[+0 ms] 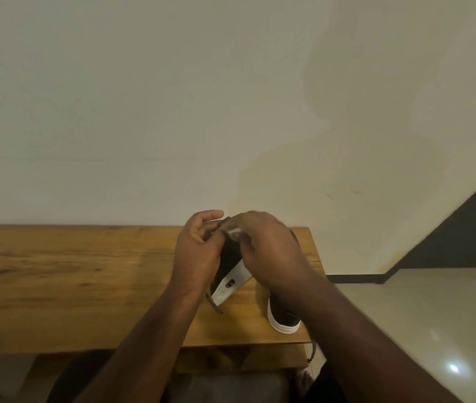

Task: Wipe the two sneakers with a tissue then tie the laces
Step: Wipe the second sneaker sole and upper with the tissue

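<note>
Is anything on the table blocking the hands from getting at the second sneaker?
Nothing visible does. The second sneaker stands on the wooden table right under the right forearm, while both hands, left and right, hold the raised sneaker.

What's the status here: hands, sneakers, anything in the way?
Left hand holds the raised sneaker, sole showing. Right hand presses a tissue on it. Second sneaker rests on the wooden table. Nothing in the way.

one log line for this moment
left hand: holds lifted sneaker | right hand: wiping it, tissue | second sneaker: on table
</note>
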